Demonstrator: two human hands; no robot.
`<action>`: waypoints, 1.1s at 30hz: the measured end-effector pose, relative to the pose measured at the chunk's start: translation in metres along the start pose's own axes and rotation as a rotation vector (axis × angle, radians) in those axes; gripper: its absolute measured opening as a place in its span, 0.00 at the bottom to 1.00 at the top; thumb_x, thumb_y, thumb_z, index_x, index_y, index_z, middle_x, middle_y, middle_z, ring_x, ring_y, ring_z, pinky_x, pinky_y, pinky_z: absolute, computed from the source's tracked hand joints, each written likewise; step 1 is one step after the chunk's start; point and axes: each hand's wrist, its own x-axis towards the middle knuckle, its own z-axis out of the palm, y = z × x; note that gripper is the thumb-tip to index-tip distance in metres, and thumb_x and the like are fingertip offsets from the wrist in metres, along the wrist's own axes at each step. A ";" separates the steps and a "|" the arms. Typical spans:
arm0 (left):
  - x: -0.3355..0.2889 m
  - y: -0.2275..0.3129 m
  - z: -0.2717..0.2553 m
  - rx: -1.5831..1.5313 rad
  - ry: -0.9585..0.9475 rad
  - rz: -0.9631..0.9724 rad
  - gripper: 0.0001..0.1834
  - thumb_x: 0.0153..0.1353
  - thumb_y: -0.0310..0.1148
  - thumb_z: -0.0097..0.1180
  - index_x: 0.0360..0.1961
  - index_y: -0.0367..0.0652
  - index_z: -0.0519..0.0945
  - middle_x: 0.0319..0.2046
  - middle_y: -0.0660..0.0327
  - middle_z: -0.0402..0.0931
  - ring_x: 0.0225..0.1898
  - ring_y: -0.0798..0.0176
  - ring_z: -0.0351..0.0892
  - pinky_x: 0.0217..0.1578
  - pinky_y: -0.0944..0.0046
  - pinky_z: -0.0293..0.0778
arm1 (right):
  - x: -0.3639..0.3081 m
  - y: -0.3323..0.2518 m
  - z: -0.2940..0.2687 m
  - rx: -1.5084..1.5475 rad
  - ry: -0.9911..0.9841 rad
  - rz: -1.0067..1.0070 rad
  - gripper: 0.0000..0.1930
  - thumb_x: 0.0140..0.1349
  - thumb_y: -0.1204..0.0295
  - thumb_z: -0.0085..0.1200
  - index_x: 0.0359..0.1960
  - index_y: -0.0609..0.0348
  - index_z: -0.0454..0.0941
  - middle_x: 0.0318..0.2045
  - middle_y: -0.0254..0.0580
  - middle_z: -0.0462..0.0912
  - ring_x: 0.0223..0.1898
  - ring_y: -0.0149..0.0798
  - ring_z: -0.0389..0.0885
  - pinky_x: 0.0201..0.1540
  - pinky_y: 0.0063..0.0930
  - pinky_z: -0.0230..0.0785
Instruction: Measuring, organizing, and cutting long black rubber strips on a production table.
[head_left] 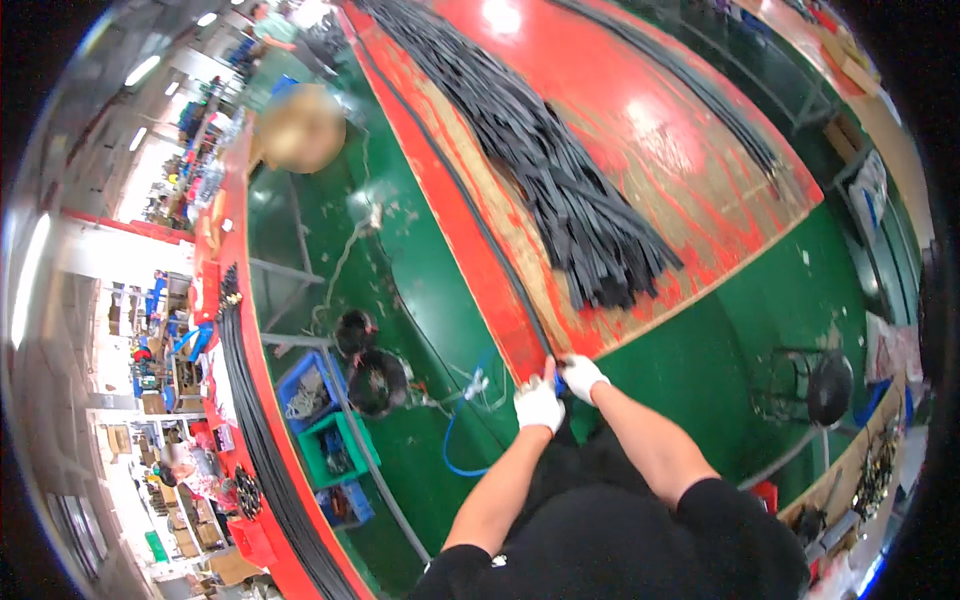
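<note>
At the near corner of the red table (510,335), both my hands, in white gloves with bare fingertips, meet at the end of a long black tube (497,250). The tube runs along the table's left edge toward the far end. My right hand (583,380) is closed at the tube's near end. Just left of it, my left hand (540,408) is closed too, with one finger pointing up along the tube. A small blue piece (559,384) shows between the hands; its kind is unclear. What my left palm holds is hidden.
A thick bundle of black strips (570,180) covers the table's middle, with thinner lengths (700,90) farther right. A blue hose (450,455) curls over the green floor. Left stand black buckets (377,382), a green crate (330,450) and another red table. A stool (828,388) stands right.
</note>
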 end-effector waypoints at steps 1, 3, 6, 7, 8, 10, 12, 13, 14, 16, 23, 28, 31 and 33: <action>0.002 0.007 -0.007 0.010 -0.059 -0.015 0.49 0.58 0.35 0.63 0.82 0.59 0.61 0.52 0.48 0.80 0.53 0.41 0.83 0.56 0.41 0.77 | 0.000 0.008 -0.003 0.020 0.025 -0.043 0.21 0.77 0.68 0.53 0.66 0.64 0.79 0.54 0.55 0.89 0.54 0.43 0.86 0.60 0.36 0.76; 0.008 0.006 -0.008 0.058 -0.054 0.004 0.47 0.59 0.36 0.62 0.82 0.62 0.61 0.54 0.49 0.80 0.54 0.43 0.83 0.57 0.40 0.75 | 0.007 0.016 -0.004 0.051 0.042 -0.009 0.21 0.76 0.69 0.54 0.67 0.65 0.79 0.58 0.53 0.88 0.57 0.43 0.85 0.63 0.36 0.74; 0.016 0.000 -0.007 0.089 -0.032 0.061 0.46 0.60 0.36 0.60 0.82 0.63 0.62 0.52 0.51 0.82 0.53 0.45 0.84 0.55 0.42 0.76 | 0.013 0.018 -0.007 0.209 0.026 0.064 0.23 0.74 0.74 0.57 0.69 0.68 0.76 0.60 0.51 0.86 0.61 0.41 0.83 0.66 0.32 0.72; 0.009 -0.011 -0.005 0.084 -0.052 0.048 0.46 0.61 0.35 0.60 0.82 0.62 0.62 0.52 0.51 0.82 0.52 0.46 0.85 0.54 0.43 0.78 | 0.002 -0.001 0.000 0.207 0.001 0.079 0.24 0.74 0.75 0.57 0.70 0.68 0.75 0.61 0.51 0.85 0.61 0.41 0.82 0.65 0.32 0.73; 0.010 -0.010 -0.003 0.066 -0.049 0.068 0.46 0.61 0.34 0.59 0.82 0.61 0.62 0.50 0.50 0.83 0.50 0.45 0.86 0.52 0.43 0.79 | 0.001 0.002 -0.002 0.213 0.024 0.060 0.24 0.74 0.74 0.57 0.69 0.67 0.76 0.60 0.52 0.86 0.60 0.42 0.84 0.64 0.33 0.74; 0.010 -0.017 0.006 0.040 -0.049 0.089 0.45 0.62 0.33 0.58 0.82 0.59 0.61 0.48 0.49 0.83 0.46 0.45 0.88 0.47 0.44 0.82 | -0.007 -0.006 -0.003 0.245 0.019 0.118 0.23 0.73 0.75 0.57 0.69 0.66 0.77 0.58 0.52 0.88 0.60 0.44 0.85 0.64 0.34 0.75; 0.007 -0.025 0.014 0.010 -0.021 0.087 0.45 0.62 0.32 0.57 0.83 0.58 0.61 0.45 0.47 0.84 0.42 0.44 0.88 0.43 0.45 0.83 | -0.007 -0.013 0.000 0.140 -0.001 0.098 0.25 0.73 0.76 0.58 0.71 0.67 0.74 0.63 0.50 0.84 0.62 0.42 0.82 0.65 0.33 0.73; 0.010 -0.019 0.017 -0.015 -0.005 0.109 0.45 0.63 0.32 0.56 0.83 0.57 0.60 0.44 0.46 0.84 0.41 0.44 0.89 0.42 0.45 0.84 | -0.002 -0.001 -0.005 0.095 0.030 0.067 0.25 0.73 0.76 0.58 0.71 0.67 0.74 0.63 0.50 0.85 0.62 0.42 0.82 0.65 0.32 0.74; 0.015 -0.011 0.018 -0.048 0.019 0.141 0.44 0.64 0.31 0.55 0.82 0.56 0.61 0.43 0.45 0.84 0.39 0.42 0.89 0.41 0.44 0.84 | 0.004 0.013 -0.012 0.227 0.021 0.058 0.25 0.73 0.76 0.57 0.70 0.67 0.75 0.62 0.49 0.85 0.61 0.42 0.83 0.64 0.32 0.74; 0.013 -0.014 0.020 -0.047 0.020 0.136 0.43 0.64 0.31 0.54 0.82 0.56 0.61 0.43 0.45 0.84 0.40 0.42 0.89 0.42 0.44 0.84 | 0.001 0.009 -0.010 0.226 0.026 0.079 0.24 0.73 0.76 0.57 0.70 0.66 0.76 0.60 0.49 0.86 0.60 0.42 0.84 0.63 0.32 0.74; 0.018 0.000 0.004 -0.008 -0.039 0.140 0.42 0.65 0.32 0.53 0.82 0.56 0.62 0.47 0.46 0.84 0.46 0.44 0.88 0.47 0.44 0.83 | 0.007 0.028 -0.017 0.198 0.075 0.073 0.24 0.73 0.75 0.57 0.70 0.64 0.76 0.58 0.48 0.88 0.57 0.40 0.85 0.60 0.32 0.77; 0.007 -0.022 0.007 0.031 -0.029 0.107 0.39 0.68 0.35 0.51 0.82 0.56 0.62 0.50 0.44 0.84 0.48 0.41 0.88 0.50 0.41 0.81 | 0.004 0.006 0.003 0.245 0.004 0.151 0.25 0.72 0.74 0.58 0.70 0.64 0.76 0.59 0.50 0.87 0.60 0.42 0.85 0.63 0.32 0.75; 0.009 -0.015 0.002 0.011 -0.072 0.103 0.39 0.68 0.34 0.51 0.82 0.58 0.62 0.52 0.46 0.83 0.51 0.43 0.87 0.52 0.39 0.79 | 0.004 0.008 -0.005 0.120 0.037 0.119 0.24 0.72 0.74 0.58 0.70 0.65 0.77 0.60 0.51 0.87 0.60 0.43 0.85 0.64 0.32 0.75; 0.014 -0.010 -0.003 -0.002 -0.081 0.117 0.39 0.68 0.32 0.50 0.82 0.59 0.61 0.53 0.47 0.83 0.52 0.43 0.86 0.54 0.38 0.78 | 0.009 0.009 -0.012 0.092 0.075 0.084 0.25 0.72 0.76 0.59 0.70 0.65 0.76 0.56 0.49 0.88 0.55 0.39 0.85 0.58 0.32 0.77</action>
